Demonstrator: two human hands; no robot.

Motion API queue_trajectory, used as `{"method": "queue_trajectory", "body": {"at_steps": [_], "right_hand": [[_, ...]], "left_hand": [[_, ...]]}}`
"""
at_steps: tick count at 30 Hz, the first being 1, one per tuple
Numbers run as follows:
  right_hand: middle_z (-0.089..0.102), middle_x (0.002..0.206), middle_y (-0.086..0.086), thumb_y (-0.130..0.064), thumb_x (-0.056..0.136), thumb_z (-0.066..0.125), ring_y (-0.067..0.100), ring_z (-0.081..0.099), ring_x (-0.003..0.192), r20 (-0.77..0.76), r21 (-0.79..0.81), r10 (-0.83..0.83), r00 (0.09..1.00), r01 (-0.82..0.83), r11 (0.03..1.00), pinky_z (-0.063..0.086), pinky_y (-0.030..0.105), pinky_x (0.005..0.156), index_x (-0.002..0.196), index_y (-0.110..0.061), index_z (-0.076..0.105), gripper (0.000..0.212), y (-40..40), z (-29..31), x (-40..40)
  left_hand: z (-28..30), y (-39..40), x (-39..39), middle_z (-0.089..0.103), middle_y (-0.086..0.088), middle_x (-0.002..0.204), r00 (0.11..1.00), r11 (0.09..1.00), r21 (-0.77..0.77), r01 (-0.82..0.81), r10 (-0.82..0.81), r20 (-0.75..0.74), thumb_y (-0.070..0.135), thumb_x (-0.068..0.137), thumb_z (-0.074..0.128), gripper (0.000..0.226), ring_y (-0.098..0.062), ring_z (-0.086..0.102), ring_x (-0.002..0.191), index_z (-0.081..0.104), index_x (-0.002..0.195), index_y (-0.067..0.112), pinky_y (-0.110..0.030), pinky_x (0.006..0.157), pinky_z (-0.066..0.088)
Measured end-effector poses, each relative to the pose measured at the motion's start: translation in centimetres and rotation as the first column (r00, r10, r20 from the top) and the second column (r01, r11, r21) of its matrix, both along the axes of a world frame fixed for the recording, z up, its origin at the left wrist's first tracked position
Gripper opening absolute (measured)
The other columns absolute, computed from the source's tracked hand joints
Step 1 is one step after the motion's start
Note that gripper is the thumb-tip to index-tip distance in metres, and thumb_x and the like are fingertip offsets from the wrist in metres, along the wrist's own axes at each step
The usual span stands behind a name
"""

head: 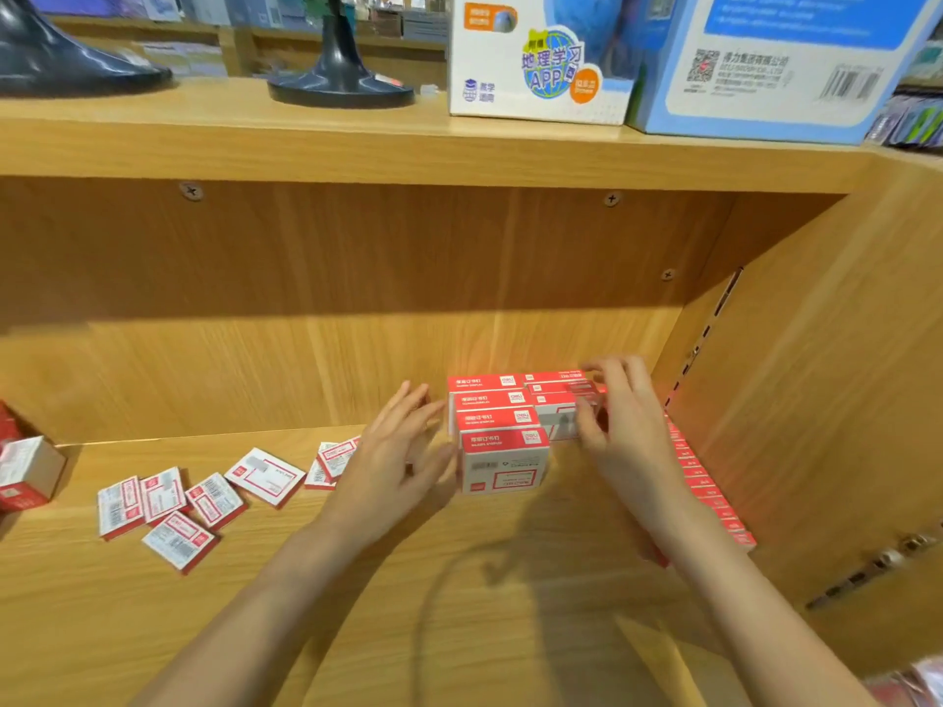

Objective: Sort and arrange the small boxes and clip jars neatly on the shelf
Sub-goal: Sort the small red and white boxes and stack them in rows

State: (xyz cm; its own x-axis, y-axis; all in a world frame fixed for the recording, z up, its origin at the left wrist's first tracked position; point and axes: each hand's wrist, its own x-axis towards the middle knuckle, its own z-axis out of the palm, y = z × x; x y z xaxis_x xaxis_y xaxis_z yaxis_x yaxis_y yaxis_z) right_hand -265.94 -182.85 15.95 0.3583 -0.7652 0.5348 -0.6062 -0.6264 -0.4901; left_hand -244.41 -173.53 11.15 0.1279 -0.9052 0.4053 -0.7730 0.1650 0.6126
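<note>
A row of red and white staple boxes (502, 441) runs front to back on the wooden shelf (316, 594), at the right of centre. A second row (553, 395) sits beside it towards the back. My left hand (395, 451) is open with fingers spread, touching the left side of the front boxes. My right hand (620, 426) pinches a box (559, 421) in the second row between thumb and fingers. Several small flat boxes (168, 507) lie scattered on the shelf to the left. Along the right wall stands a line of thin red boxes (709, 492).
A larger red and white box (25, 472) sits at the far left edge. The upper shelf holds two dark globe stands (339, 79) and two big cartons (541, 58). The shelf's right side wall (816, 400) carries metal slots. No clip jars are in view.
</note>
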Motion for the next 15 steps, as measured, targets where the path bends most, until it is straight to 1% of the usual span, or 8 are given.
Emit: {"method": "queue_trajectory", "body": {"at_steps": [3, 5, 6, 7, 9, 11, 13, 15], "right_hand": [[0.048, 0.108, -0.001, -0.002, 0.086, 0.048, 0.007, 0.049, 0.093, 0.034, -0.029, 0.166, 0.986, -0.165, 0.986, 0.041, 0.02, 0.083, 0.105, -0.009, 0.054, 0.022, 3.9, -0.1, 4.0], [0.05, 0.107, -0.002, -0.008, 0.086, 0.043, 0.011, 0.052, 0.091, 0.036, 0.105, 0.306, 0.951, -0.308, 0.945, 0.04, 0.02, 0.082, 0.102, -0.012, 0.056, 0.021, 5.8, -0.7, 7.1], [0.052, 0.109, 0.001, -0.01, 0.088, 0.041, 0.015, 0.053, 0.094, 0.006, 0.16, 0.379, 0.925, -0.375, 0.913, 0.039, 0.021, 0.084, 0.105, -0.011, 0.056, 0.024, 6.4, -1.0, 8.6], [0.051, 0.116, 0.004, -0.009, 0.09, 0.039, 0.018, 0.051, 0.103, -0.072, 0.208, 0.423, 0.903, -0.401, 0.892, 0.036, 0.023, 0.09, 0.113, -0.009, 0.054, 0.027, 6.7, -1.4, 10.2], [0.04, 0.136, 0.003, -0.006, 0.094, 0.036, 0.019, 0.036, 0.126, -0.263, 0.337, 0.419, 0.869, -0.324, 0.884, 0.029, 0.029, 0.104, 0.132, -0.012, 0.04, 0.038, 6.5, -2.5, 12.7], [0.033, 0.143, 0.003, -0.002, 0.094, 0.035, 0.018, 0.027, 0.133, -0.345, 0.401, 0.383, 0.857, -0.234, 0.886, 0.026, 0.032, 0.109, 0.14, -0.015, 0.028, 0.049, 5.8, -3.9, 14.6], [0.037, 0.138, 0.005, -0.001, 0.092, 0.035, 0.02, 0.031, 0.13, -0.391, 0.414, 0.353, 0.85, -0.181, 0.892, 0.027, 0.03, 0.106, 0.138, -0.015, 0.03, 0.049, 5.4, -4.9, 15.2], [0.044, 0.127, 0.004, -0.003, 0.091, 0.039, 0.021, 0.039, 0.12, -0.363, 0.402, 0.338, 0.868, -0.182, 0.898, 0.031, 0.027, 0.098, 0.131, -0.015, 0.041, 0.041, 5.3, -5.0, 14.7]], "left_hand": [[-0.9, 2.2, 3.1, 0.05, -0.003, 0.133, 0.987, 0.989, -0.052, -0.136, 0.14, 0.076, 0.041, 0.083, 0.036, 0.052, -0.012, 0.03, 0.132, 0.058, 0.119, 0.011, -0.022, 0.107, 0.019], [-1.6, 3.8, 5.5, 0.057, -0.01, 0.124, 0.965, 0.975, -0.045, -0.217, 0.221, 0.144, 0.034, 0.082, 0.037, 0.048, -0.021, 0.037, 0.127, 0.061, 0.113, 0.008, -0.033, 0.106, 0.026], [-1.8, 4.5, 6.4, 0.058, -0.011, 0.122, 0.952, 0.966, -0.026, -0.257, 0.258, 0.163, 0.034, 0.081, 0.036, 0.048, -0.025, 0.04, 0.125, 0.061, 0.112, 0.007, -0.039, 0.105, 0.029], [-1.9, 5.1, 7.3, 0.06, -0.011, 0.12, 0.939, 0.956, -0.009, -0.292, 0.288, 0.187, 0.035, 0.081, 0.036, 0.049, -0.027, 0.043, 0.123, 0.062, 0.111, 0.006, -0.041, 0.104, 0.031], [-2.3, 6.0, 8.6, 0.063, -0.01, 0.115, 0.913, 0.942, 0.025, -0.334, 0.316, 0.258, 0.041, 0.082, 0.036, 0.052, -0.028, 0.048, 0.119, 0.064, 0.109, 0.006, -0.04, 0.103, 0.029], [-2.6, 6.4, 9.4, 0.065, -0.008, 0.109, 0.892, 0.932, 0.055, -0.359, 0.325, 0.315, 0.047, 0.08, 0.039, 0.054, -0.026, 0.047, 0.114, 0.067, 0.104, 0.007, -0.041, 0.099, 0.029], [-2.7, 6.8, 10.0, 0.066, -0.008, 0.102, 0.878, 0.921, 0.062, -0.384, 0.344, 0.332, 0.05, 0.077, 0.043, 0.053, -0.023, 0.042, 0.109, 0.068, 0.099, 0.009, -0.039, 0.094, 0.03], [-2.8, 7.4, 10.7, 0.066, -0.007, 0.101, 0.867, 0.915, 0.056, -0.4, 0.357, 0.348, 0.053, 0.074, 0.045, 0.054, -0.023, 0.04, 0.106, 0.068, 0.098, 0.011, -0.036, 0.091, 0.028]]}}
